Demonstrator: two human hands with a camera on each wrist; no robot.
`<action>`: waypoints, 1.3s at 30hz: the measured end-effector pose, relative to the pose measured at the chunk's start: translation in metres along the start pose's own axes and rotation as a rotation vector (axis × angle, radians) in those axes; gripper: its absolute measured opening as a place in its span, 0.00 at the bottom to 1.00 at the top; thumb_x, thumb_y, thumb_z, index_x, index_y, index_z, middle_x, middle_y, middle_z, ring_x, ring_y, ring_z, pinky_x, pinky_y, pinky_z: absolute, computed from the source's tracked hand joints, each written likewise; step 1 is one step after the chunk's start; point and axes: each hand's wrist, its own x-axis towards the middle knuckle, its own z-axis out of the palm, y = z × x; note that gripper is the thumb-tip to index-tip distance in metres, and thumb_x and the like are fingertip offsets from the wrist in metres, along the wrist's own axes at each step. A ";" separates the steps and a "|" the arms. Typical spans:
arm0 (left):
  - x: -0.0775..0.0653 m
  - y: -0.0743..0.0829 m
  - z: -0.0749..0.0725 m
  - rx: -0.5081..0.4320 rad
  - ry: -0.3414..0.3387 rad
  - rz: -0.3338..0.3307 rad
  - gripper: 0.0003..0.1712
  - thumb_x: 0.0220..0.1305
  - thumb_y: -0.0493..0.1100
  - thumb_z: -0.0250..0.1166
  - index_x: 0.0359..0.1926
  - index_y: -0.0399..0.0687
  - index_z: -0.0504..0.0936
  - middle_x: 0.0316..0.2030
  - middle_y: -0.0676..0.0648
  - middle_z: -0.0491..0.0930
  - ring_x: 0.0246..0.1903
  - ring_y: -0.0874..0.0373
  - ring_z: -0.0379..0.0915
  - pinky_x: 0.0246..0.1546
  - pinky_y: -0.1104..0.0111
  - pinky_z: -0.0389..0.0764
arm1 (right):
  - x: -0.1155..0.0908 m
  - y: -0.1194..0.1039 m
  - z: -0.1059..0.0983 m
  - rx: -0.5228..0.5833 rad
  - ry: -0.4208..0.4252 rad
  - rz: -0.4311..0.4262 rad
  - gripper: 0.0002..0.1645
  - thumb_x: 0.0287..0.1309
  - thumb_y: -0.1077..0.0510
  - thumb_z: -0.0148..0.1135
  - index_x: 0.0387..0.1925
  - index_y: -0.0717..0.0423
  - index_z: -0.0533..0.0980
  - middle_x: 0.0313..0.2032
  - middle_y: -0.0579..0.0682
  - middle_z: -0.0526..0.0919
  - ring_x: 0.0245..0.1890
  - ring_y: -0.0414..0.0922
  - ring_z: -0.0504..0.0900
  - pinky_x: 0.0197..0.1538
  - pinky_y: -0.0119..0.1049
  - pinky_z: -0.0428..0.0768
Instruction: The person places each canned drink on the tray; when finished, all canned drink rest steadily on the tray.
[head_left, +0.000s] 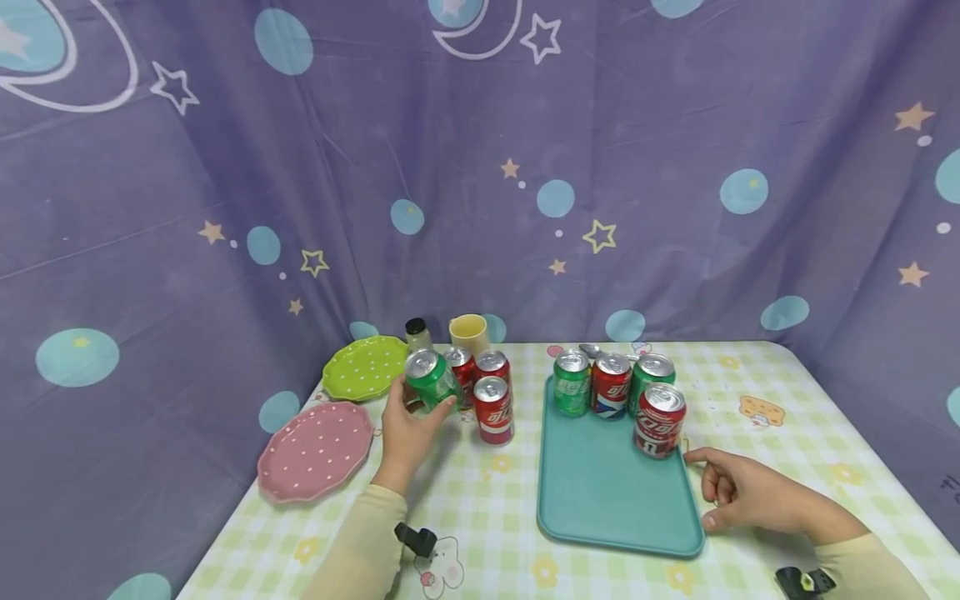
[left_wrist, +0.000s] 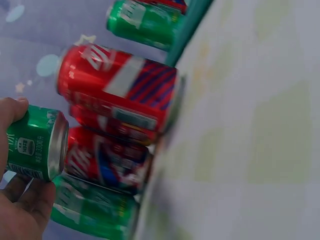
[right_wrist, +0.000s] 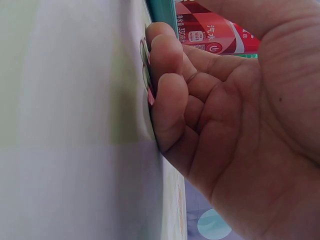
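Observation:
My left hand grips a green soda can, tilted and raised off the table. Just right of it stand three red cola cans, the nearest in front. The left wrist view shows another green can standing beyond the held one. On the teal tray are a green can, a red-and-blue cola can, a second green can and a dark red can. My right hand rests at the tray's right edge, fingers loosely bent, holding nothing.
At the left lie a pink dotted plate and a lime dotted plate. Behind the left cans stand a black-lidded jar and a yellow mug. A spoon lies behind the tray, near the purple curtain.

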 end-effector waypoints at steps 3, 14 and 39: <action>0.000 0.010 -0.002 -0.018 0.006 0.032 0.42 0.55 0.43 0.83 0.67 0.47 0.71 0.57 0.42 0.80 0.54 0.47 0.78 0.58 0.53 0.80 | 0.001 0.000 0.000 -0.003 0.000 -0.008 0.53 0.54 0.57 0.81 0.71 0.76 0.60 0.36 0.56 0.77 0.28 0.38 0.75 0.29 0.34 0.77; -0.011 0.055 0.015 -0.033 -0.041 0.090 0.42 0.52 0.33 0.83 0.66 0.41 0.72 0.58 0.40 0.80 0.55 0.44 0.78 0.57 0.48 0.80 | 0.001 0.000 0.000 0.014 -0.002 -0.021 0.53 0.55 0.60 0.80 0.71 0.77 0.59 0.37 0.56 0.76 0.27 0.39 0.75 0.29 0.34 0.76; -0.048 0.072 0.144 0.052 -0.476 0.041 0.41 0.52 0.53 0.85 0.64 0.59 0.74 0.52 0.57 0.82 0.50 0.61 0.80 0.55 0.58 0.83 | 0.002 -0.002 0.001 0.007 0.007 0.034 0.54 0.54 0.59 0.81 0.72 0.76 0.59 0.37 0.56 0.76 0.28 0.40 0.74 0.29 0.34 0.75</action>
